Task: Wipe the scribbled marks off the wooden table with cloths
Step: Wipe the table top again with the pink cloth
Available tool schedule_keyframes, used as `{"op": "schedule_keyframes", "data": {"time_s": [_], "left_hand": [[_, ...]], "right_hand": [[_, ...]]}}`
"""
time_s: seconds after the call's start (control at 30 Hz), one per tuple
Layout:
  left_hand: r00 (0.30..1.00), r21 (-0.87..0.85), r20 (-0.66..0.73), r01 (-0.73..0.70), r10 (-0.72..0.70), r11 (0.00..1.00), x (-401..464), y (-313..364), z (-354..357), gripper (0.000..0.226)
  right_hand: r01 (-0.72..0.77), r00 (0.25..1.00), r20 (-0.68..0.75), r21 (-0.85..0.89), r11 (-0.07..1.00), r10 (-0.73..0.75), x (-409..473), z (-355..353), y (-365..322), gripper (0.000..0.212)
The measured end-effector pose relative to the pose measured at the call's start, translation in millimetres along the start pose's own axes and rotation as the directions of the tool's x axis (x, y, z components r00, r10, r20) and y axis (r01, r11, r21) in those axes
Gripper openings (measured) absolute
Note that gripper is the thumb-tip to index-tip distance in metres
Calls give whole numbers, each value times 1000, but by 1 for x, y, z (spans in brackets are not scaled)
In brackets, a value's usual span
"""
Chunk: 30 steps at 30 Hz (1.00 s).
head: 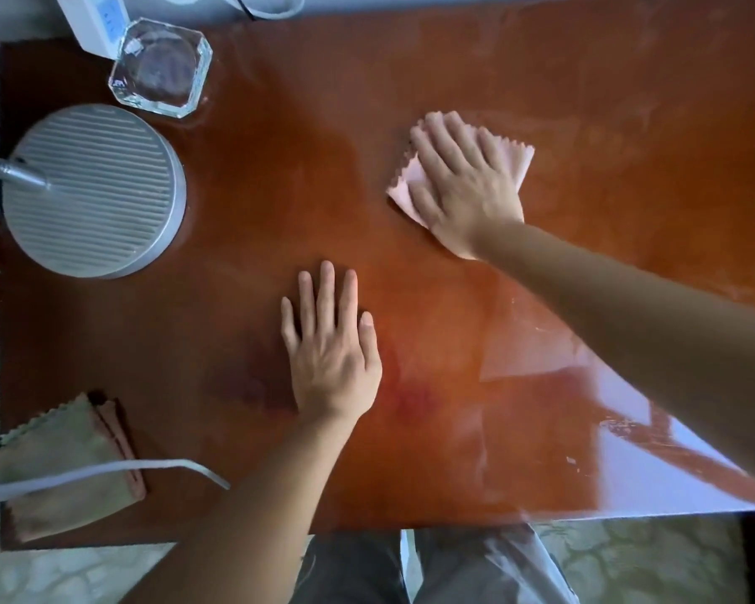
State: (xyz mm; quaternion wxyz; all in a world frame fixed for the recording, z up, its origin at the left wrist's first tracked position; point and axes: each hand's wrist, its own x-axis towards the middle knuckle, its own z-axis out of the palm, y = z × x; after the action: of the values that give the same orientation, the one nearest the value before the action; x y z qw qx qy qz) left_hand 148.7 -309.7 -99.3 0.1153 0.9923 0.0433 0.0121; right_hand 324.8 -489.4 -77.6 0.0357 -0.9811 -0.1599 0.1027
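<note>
Broadly, the wooden table (476,58) fills the view, its glossy top showing pale smeary streaks toward the far right and a faint dark reddish patch near the front middle; no sharp scribble can be made out. Next in size, a round ribbed lamp head (92,189) sits at the far left, with a folded olive cloth (62,464) at the near-left corner, a flat grey cable (105,473) lying across it. A clear glass ashtray (160,67) stands at the far left, touching a white power strip (97,19).

The right hand (463,185) lies flat, fingers straight and spread, pressing a pink cloth (515,159) onto the wood at centre right. The left hand (332,342) rests palm down on bare wood, fingers straight, holding nothing, likely bracing.

The streaked area lies beyond and to the right of the pink cloth, so the right hand is the nearer one; its next stroke probably runs outward that way. The reddish patch sits just right of the left wrist, between the two arms.
</note>
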Motion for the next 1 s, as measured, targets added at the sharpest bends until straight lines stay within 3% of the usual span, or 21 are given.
{"op": "schedule_keyframes", "data": {"time_s": [0.13, 0.33, 0.43, 0.5, 0.63, 0.7, 0.77, 0.9, 1.0], "left_hand": [[999, 14, -38, 1, 0, 1000, 1, -6, 4, 53], [999, -1, -53, -11, 11, 1000, 1, -4, 3, 53], [999, 5, -35, -11, 11, 1000, 1, -2, 1, 53], [999, 8, -32, -7, 7, 1000, 2, -1, 1, 53], [998, 12, -58, -13, 14, 1000, 1, 0, 0, 52], [998, 17, -61, -12, 13, 1000, 1, 0, 1, 52], [998, 11, -56, -9, 10, 1000, 1, -1, 0, 52], [1000, -5, -10, -6, 6, 1000, 2, 1, -3, 53], [999, 0, 31, 17, -17, 1000, 3, 4, -7, 53]], "right_hand": [[-5, 998, -59, 35, 999, 7, -22, 12, -22, 67], [225, 974, 12, 57, 973, -226, -214, 56, -75, 66], [295, 954, 36, 39, 955, -296, -220, 58, -62, 66], [259, 965, 26, 38, 965, -260, -192, 52, -48, 66], [-86, 995, -47, 77, 993, 90, -124, 35, -27, 66], [-170, 983, -55, 89, 981, 175, -115, 33, -38, 67], [-174, 981, -66, 119, 978, 182, -136, 43, -64, 67], [-45, 996, -69, 169, 985, 58, -229, 69, -119, 66], [22, 995, -101, 165, 986, -6, -259, 78, -107, 64]]}}
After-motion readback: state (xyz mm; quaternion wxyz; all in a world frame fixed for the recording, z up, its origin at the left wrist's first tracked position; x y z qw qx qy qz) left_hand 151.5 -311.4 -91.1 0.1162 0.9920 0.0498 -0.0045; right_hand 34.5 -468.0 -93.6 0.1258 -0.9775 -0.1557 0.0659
